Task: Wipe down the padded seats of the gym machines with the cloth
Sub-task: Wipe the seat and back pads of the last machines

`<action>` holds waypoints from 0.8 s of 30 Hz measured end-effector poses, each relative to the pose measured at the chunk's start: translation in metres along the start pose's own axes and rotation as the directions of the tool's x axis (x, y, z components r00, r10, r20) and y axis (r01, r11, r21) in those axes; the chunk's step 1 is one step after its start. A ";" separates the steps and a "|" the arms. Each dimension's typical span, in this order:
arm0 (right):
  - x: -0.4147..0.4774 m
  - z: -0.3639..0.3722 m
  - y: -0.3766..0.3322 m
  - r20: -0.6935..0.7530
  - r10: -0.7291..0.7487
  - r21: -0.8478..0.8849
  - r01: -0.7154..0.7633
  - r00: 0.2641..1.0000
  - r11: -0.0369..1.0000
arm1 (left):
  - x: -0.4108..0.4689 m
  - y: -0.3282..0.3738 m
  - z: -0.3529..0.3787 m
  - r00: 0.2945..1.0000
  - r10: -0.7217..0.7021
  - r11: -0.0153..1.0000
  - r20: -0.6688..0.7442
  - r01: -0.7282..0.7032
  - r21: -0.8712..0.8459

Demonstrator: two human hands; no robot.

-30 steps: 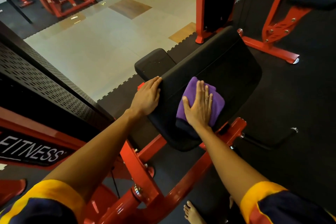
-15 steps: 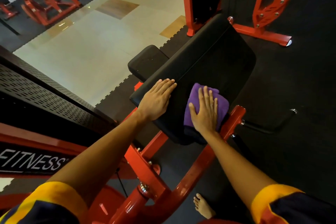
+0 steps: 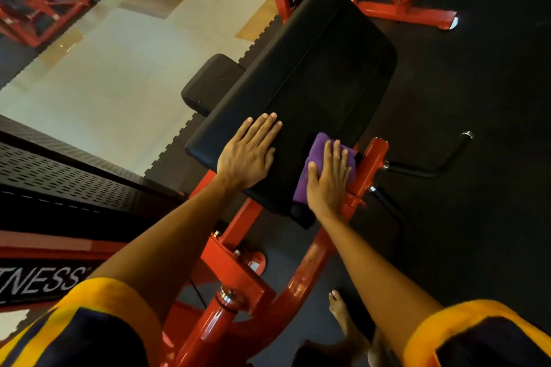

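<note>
1. The right grip (image 3: 328,180) is lying flat with its fingers straight, pressing the folded purple microfibre cloth (image 3: 319,144) onto the near right corner of the large black padded vinyl seat (image 3: 322,68). It is pinching nothing.
2. The left grip (image 3: 247,155) is resting open, palm down, on the near left part of the same pad. It is holding nothing and is probably bracing the pad.
3. The cloth is overhanging the pad's near edge, just beside the red painted steel frame (image 3: 371,164), so the corner and side edge are likely the patch being wiped.
4. Doing this step well is calling for even pressure through the whole palm and overlapping strokes running toward the far end, which is lying well apart from the cloth. The bracing hand should be shifting off any patch due for wiping.
5. One risk is the cloth snagging on the frame beside it.
</note>
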State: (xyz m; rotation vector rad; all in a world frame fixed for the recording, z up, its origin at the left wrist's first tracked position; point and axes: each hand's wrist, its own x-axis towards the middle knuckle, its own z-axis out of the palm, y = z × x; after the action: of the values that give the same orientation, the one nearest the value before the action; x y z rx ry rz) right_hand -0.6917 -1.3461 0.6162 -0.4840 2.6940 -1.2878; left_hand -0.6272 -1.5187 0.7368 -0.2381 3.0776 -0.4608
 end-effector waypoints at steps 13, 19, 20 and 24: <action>-0.027 0.007 -0.001 -0.034 -0.006 0.011 0.007 0.999 1.000 | -0.002 0.000 0.000 0.999 0.035 0.998 -0.012 -0.035 0.045; -0.025 0.014 -0.050 -0.035 0.295 0.155 -0.287 0.955 0.945 | -0.001 0.005 0.000 0.988 0.155 0.980 0.020 -0.156 0.124; -0.045 0.020 -0.056 -0.063 0.272 0.146 -0.261 0.960 0.954 | 0.000 0.004 0.000 0.985 0.171 0.978 0.021 -0.172 0.121; -0.083 0.029 -0.058 -0.052 0.375 0.262 -0.350 0.926 0.899 | 0.000 0.003 0.005 0.979 0.202 0.977 -0.022 -0.200 0.072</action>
State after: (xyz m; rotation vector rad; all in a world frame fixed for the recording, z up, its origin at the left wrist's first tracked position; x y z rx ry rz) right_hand -0.5929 -1.3741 0.6396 0.1144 2.4819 -1.5338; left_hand -0.6278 -1.5175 0.7309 0.0820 3.0621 -0.5644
